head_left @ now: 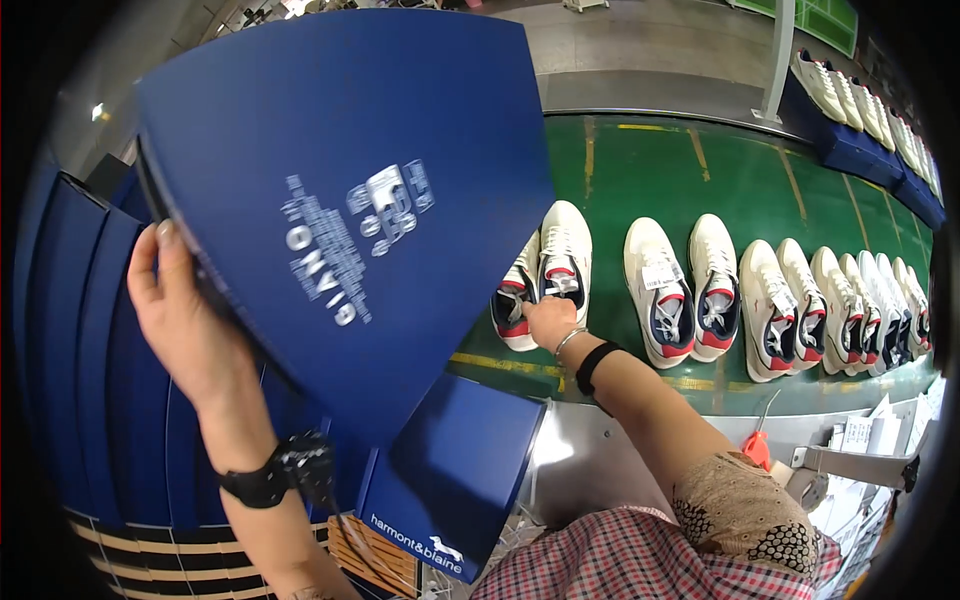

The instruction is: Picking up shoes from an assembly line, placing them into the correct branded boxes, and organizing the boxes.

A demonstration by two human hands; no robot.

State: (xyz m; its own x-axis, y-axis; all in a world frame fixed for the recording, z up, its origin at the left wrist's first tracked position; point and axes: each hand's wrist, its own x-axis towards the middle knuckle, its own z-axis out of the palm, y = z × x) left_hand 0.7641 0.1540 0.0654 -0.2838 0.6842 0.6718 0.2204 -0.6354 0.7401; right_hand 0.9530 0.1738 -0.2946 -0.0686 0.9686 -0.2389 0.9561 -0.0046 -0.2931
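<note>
Blue box lid (340,190) filling the upper left of the frame.
Your left hand (185,315) is gripping its left edge, fingers curled around it, while your right hand (550,322) at centre is closing on a white sneaker (562,255) lying on the green conveyor belt (650,160).

The left hand (180,310) is bare, with a black wristband (262,482) around its wrist. The right hand (551,322) wears a thin silver bangle (570,340) and a black band (594,364). A beige lace sleeve (742,508) with black pattern covers the upper arm, over a red checked garment (640,560).
</note>
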